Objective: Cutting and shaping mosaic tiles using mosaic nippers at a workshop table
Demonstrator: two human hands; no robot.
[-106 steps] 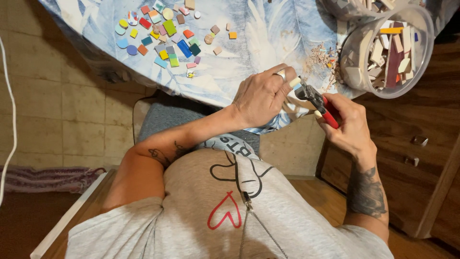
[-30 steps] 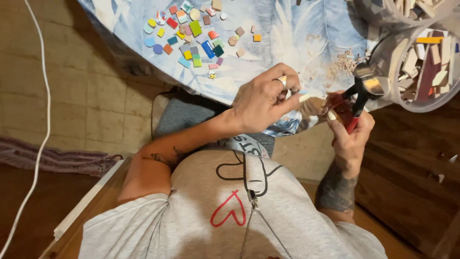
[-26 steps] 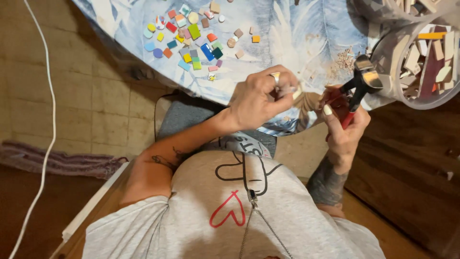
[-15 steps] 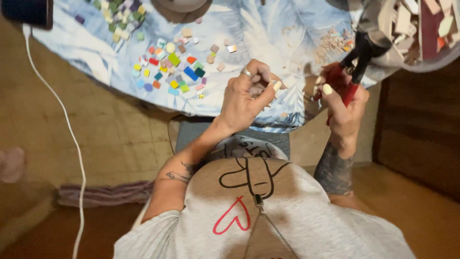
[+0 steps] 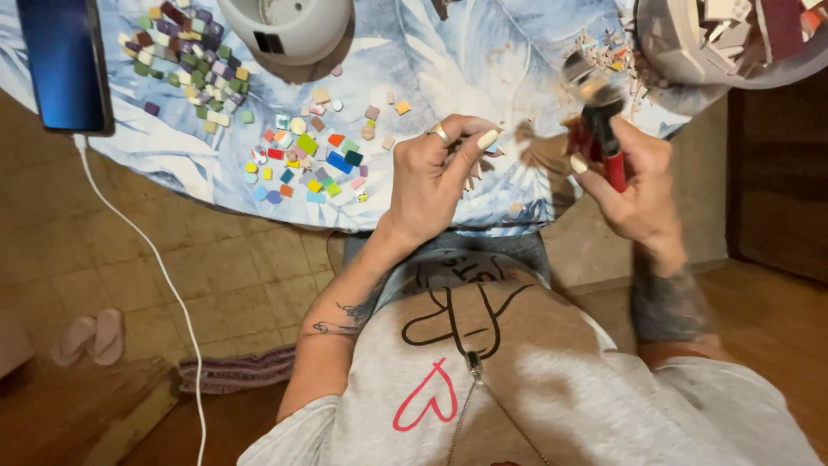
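Note:
My right hand [image 5: 634, 181] grips red-handled tile nippers [image 5: 604, 129], jaws pointing up towards the table. My left hand [image 5: 435, 177], a ring on one finger, is curled at the table's near edge with its fingertips pinched together on a small tile piece [image 5: 493, 147] that is mostly hidden. The two hands are a short way apart over the blue leaf-print tablecloth [image 5: 448, 60]. A cluster of small coloured mosaic tiles [image 5: 302, 160] lies on the cloth just left of my left hand.
A white round device [image 5: 285, 30] stands at the back. A phone [image 5: 65, 65] with a white cable [image 5: 164, 285] lies at the left. A clear tub of tile pieces [image 5: 733, 39] sits at the right. Slippers [image 5: 86, 336] lie on the tiled floor.
The view has tilted and shifted, bringing the phone and white device into sight. My right hand holds the nippers more upright. My left hand's fingers have closed tighter.

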